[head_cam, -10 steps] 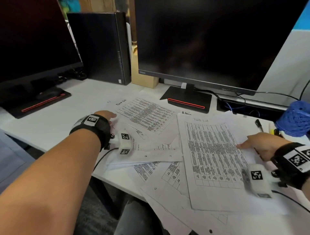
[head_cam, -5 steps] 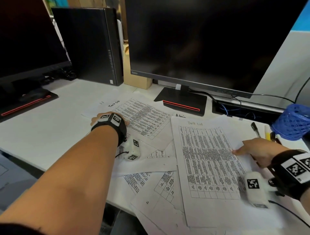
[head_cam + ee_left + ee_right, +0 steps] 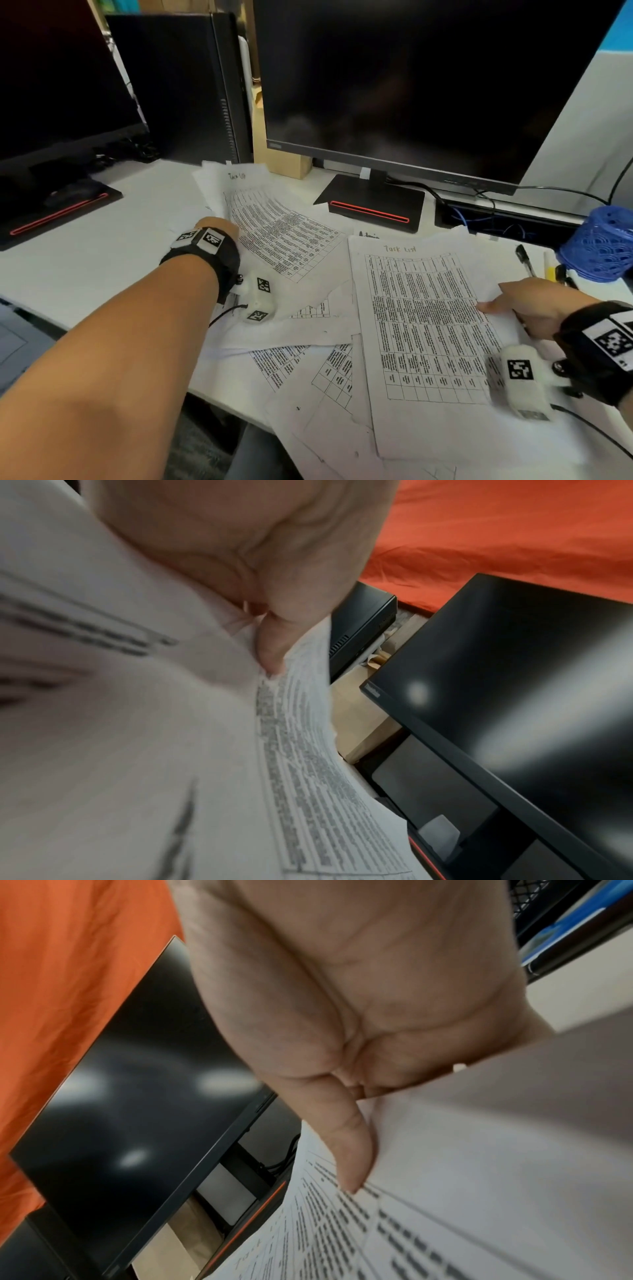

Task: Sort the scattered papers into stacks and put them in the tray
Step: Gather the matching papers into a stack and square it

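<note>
Printed papers lie scattered over the white desk [image 3: 85, 274]. My left hand [image 3: 219, 228] pinches the left edge of one "Task List" sheet [image 3: 274, 226], which bows up off the pile at its far end. In the left wrist view the thumb [image 3: 270, 647] presses onto that sheet [image 3: 301, 750]. My right hand [image 3: 534, 305] holds the right edge of another "Task List" sheet [image 3: 421, 325] lying on the pile. Its thumb [image 3: 349, 1148] is on top of the sheet [image 3: 445, 1191] and the fingers are hidden under it. I see no tray in any view.
A large monitor [image 3: 411, 85] on a black stand [image 3: 373, 202] rises behind the papers. A second monitor [image 3: 51, 85] is at the left, with a PC tower [image 3: 178, 89] and a cardboard box [image 3: 281, 164] between them. A blue mesh cup [image 3: 603, 243] and pens [image 3: 524, 260] are at the right.
My left hand has reached further along the left "Task List" sheet and lifted it, so the sheet now bows upward. My right hand keeps its hold on the right sheet.
</note>
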Action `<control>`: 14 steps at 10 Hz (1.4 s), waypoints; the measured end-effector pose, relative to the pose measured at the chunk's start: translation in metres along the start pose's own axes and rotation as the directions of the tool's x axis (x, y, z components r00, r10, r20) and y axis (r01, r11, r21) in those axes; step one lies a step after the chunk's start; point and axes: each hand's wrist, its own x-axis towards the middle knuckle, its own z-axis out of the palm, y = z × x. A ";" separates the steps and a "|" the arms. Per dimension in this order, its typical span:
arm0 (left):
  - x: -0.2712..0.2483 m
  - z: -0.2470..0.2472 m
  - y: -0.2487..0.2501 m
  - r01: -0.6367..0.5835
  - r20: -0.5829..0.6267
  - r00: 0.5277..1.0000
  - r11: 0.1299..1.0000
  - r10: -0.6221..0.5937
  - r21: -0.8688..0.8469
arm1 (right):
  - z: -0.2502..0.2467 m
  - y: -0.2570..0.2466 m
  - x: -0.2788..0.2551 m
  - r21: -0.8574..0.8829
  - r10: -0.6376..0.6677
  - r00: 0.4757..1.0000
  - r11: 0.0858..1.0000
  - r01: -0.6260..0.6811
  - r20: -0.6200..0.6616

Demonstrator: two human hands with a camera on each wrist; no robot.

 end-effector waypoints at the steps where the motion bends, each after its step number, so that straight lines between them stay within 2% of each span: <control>1: -0.030 -0.010 -0.010 0.183 -0.034 0.968 0.785 -0.250 -0.592 | -0.003 0.003 -0.011 0.084 0.004 0.999 0.996 -0.008 0.046; 2: -0.033 -0.006 -0.035 0.150 -0.092 0.933 0.609 -0.347 -0.779 | 0.006 -0.004 -0.035 0.287 -0.062 0.993 0.957 0.030 0.104; 3: -0.049 -0.011 -0.054 0.045 -0.103 0.950 0.455 -0.294 -0.889 | 0.004 0.003 -0.042 0.428 -0.203 0.961 0.898 0.105 0.190; 4: -0.069 -0.017 -0.060 -0.017 -0.121 0.961 0.385 -0.248 -0.923 | 0.003 0.005 -0.041 0.471 -0.296 0.945 0.859 0.199 0.140; 5: -0.093 -0.029 -0.043 -0.133 -0.177 0.972 0.264 -0.153 -0.955 | 0.011 -0.012 -0.050 0.480 -0.368 0.923 0.833 0.275 0.110; 6: -0.113 -0.041 -0.017 -0.235 -0.238 0.971 0.134 -0.009 -0.963 | 0.017 -0.038 -0.062 0.498 -0.447 0.890 0.794 0.348 0.091; 7: -0.118 -0.048 0.005 -0.288 -0.283 0.955 0.045 0.089 -0.957 | 0.015 -0.064 -0.076 0.513 -0.489 0.872 0.751 0.415 0.010; 9: -0.119 -0.055 0.033 -0.282 -0.267 0.934 0.029 0.237 -0.959 | 0.016 -0.100 -0.093 0.533 -0.523 0.832 0.657 0.533 -0.186; 11: -0.128 -0.063 0.054 -0.329 -0.296 0.896 0.045 0.332 -0.943 | 0.023 -0.121 -0.096 0.418 -0.509 0.807 0.690 0.591 -0.301; 12: -0.121 -0.063 0.051 -0.358 -0.284 0.889 0.157 0.358 -0.920 | 0.024 -0.121 -0.091 0.405 -0.471 0.804 0.697 0.592 -0.364; 13: -0.113 -0.058 0.046 -0.324 -0.190 0.878 0.253 0.439 -0.912 | 0.020 -0.118 -0.087 0.432 -0.438 0.801 0.680 0.592 -0.408; 14: -0.107 -0.048 0.043 -0.285 -0.127 0.896 0.330 0.427 -0.900 | 0.012 -0.111 -0.085 0.436 -0.378 0.811 0.699 0.566 -0.448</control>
